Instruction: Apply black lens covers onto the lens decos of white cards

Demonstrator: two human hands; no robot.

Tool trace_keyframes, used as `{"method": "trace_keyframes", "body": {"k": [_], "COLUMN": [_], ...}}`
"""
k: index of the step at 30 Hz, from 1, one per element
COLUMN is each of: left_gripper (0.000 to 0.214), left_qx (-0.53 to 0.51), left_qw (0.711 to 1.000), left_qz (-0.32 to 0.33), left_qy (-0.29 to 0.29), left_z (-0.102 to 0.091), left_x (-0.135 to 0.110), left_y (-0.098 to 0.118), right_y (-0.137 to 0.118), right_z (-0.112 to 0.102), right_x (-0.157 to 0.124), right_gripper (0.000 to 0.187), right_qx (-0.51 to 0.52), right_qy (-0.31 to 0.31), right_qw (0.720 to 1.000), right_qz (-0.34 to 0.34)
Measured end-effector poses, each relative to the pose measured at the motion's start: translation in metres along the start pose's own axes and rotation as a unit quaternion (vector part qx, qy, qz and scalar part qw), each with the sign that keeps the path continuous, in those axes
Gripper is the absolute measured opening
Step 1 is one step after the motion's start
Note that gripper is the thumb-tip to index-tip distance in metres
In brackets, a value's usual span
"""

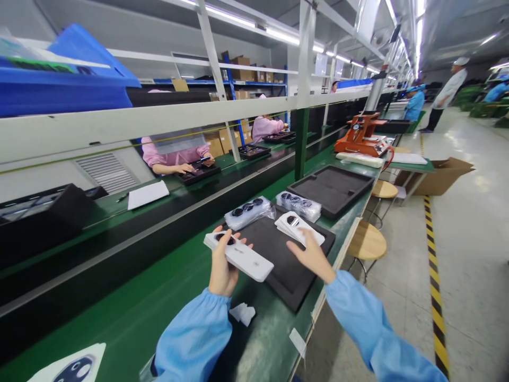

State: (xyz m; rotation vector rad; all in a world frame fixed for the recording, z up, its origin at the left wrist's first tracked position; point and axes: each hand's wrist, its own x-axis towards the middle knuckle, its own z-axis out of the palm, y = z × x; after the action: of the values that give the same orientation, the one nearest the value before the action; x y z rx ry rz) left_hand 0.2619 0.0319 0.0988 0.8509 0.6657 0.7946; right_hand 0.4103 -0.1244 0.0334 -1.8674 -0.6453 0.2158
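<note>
blue sleeves point(194, 339) reach in nearest, and just short of the left cuff's right side a crumpled white scrap point(243, 314) lies on the green table point(159, 302); a dragging cuff could probably sweep it along. the left hand point(223, 268) grasps a stack of white phone back panels point(249, 259), thumb over the top by the dark camera ring, fingers curled beneath. the stack is held by its camera end only, its other end sticking out unsupported toward the right, so if the thumb eases off, the smooth layers could fan apart and slide down.

the right hand point(312, 255) has its fingers loosely spread and grips nothing; its fingertips are at the near edge of a second pile of panels point(299, 227), though whether they touch i cannot tell. that pile is already skewed, so a careless nudge could spread it further or scuff the faces. it rests on a flat black slab point(280, 276) under and between the hands, whose right side runs near the table edge; a bump from the right forearm might shift both toward the floor.

beyond the fingers, two plastic-wrapped bundles point(247, 212) sit close by, their loose film liable to snag a fingertip. farther off lie a rimmed black tray point(334, 187) and an orange press point(363, 139).
</note>
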Motion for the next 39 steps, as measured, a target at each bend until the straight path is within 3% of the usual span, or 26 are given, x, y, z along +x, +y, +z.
{"method": "trace_keyframes", "body": {"k": [4, 8, 14, 18, 22, 29, 39], "left_gripper": [0.048, 0.054, 0.056, 0.044, 0.039, 0.033, 0.032], "left_qx": [0.015, 0.036, 0.095, 0.123, 0.116, 0.093, 0.183], "left_qw": [0.998, 0.989, 0.954, 0.939, 0.949, 0.983, 0.98], "left_qz": [-0.064, -0.139, -0.268, -0.297, -0.26, -0.103, -0.013], "left_qy": [0.015, -0.021, -0.093, -0.125, -0.132, -0.117, -0.074], "left_z": [-0.013, -0.008, 0.015, 0.031, 0.041, 0.041, 0.028], "left_x": [0.015, 0.026, 0.056, 0.067, 0.073, 0.082, 0.097], "left_y": [-0.001, -0.015, -0.048, -0.074, -0.094, -0.117, -0.124], "right_y": [0.036, 0.048, 0.044, 0.046, 0.05, 0.049, 0.058], "right_z": [-0.027, -0.014, -0.003, -0.004, -0.003, -0.01, -0.02], "right_x": [0.031, 0.034, 0.04, 0.046, 0.046, 0.05, 0.063], "right_gripper": [0.047, 0.046, 0.04, 0.038, 0.04, 0.036, 0.038], "right_qx": [-0.215, -0.357, -0.473, -0.507, -0.524, -0.529, -0.502], "right_qy": [0.068, 0.066, 0.049, 0.037, 0.028, 0.005, -0.045], "right_qw": [0.974, 0.932, 0.88, 0.861, 0.851, 0.848, 0.861], "right_qz": [0.001, -0.004, 0.006, 0.005, 0.003, -0.015, -0.071]}}
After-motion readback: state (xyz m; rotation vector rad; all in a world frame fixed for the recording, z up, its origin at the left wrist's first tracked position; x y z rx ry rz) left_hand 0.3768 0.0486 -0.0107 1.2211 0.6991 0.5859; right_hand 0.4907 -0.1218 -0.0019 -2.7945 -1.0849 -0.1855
